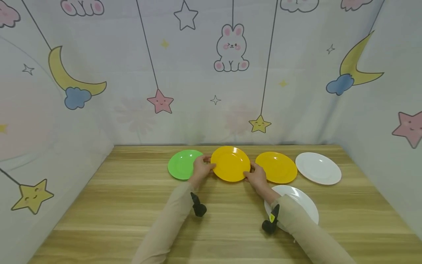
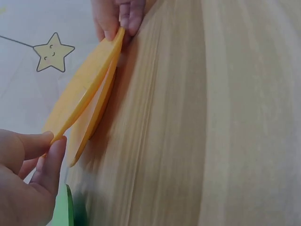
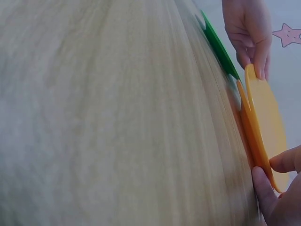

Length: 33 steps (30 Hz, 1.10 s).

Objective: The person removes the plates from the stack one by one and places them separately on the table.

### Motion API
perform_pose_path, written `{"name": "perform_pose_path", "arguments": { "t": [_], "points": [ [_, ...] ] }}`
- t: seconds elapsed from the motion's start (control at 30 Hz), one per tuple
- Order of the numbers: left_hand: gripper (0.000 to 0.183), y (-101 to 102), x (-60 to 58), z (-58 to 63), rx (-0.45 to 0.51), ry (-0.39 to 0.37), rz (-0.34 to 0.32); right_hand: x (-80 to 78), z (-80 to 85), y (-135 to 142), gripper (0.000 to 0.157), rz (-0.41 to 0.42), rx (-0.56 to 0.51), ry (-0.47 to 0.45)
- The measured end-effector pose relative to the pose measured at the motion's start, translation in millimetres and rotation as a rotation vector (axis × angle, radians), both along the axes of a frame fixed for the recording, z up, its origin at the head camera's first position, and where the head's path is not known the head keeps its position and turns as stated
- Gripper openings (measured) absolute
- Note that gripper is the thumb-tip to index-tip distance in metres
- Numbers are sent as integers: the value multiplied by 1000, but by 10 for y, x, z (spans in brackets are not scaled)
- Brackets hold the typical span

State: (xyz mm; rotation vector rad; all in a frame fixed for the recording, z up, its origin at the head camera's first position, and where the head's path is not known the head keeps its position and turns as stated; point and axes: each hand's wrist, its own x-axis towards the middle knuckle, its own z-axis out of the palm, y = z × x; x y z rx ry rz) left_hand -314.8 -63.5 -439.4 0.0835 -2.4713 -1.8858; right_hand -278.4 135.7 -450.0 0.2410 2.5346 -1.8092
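Both hands pinch a yellow plate [image 1: 230, 164] at opposite sides of its rim. My left hand [image 1: 200, 169] has its thumb on top, and my right hand [image 1: 257, 178] grips the other side the same way. Close under it lies another yellow plate [image 2: 89, 136], visible in both wrist views and hidden from the head view. The two plates are apart on the left-hand side. To the left, partly behind my left hand, sits a green plate [image 1: 181, 165]. A further yellow plate [image 1: 277, 167] lies just right of my right hand.
A white plate [image 1: 318, 168] lies at the back right. Another white plate [image 1: 296, 200] is nearer, partly covered by the right sleeve. The wooden table [image 1: 132, 205] meets a patterned curtain [image 1: 197, 73] at its back edge.
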Motion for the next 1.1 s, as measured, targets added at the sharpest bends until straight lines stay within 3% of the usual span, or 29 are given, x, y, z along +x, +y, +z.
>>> {"name": "perform_pose_path", "arguments": {
  "t": [0.5, 0.73, 1.1],
  "points": [
    [38, -67, 19, 0, 144, -29, 18, -4, -15, 2, 51, 18, -40, -1],
    [40, -163, -1, 24, 164, -55, 80, -6, -5, -2, 57, 5, -41, -26],
    [42, -386, 11, 143, 209, -48, 88, -15, -13, 10, 57, 6, -22, -24]
  ]
}}
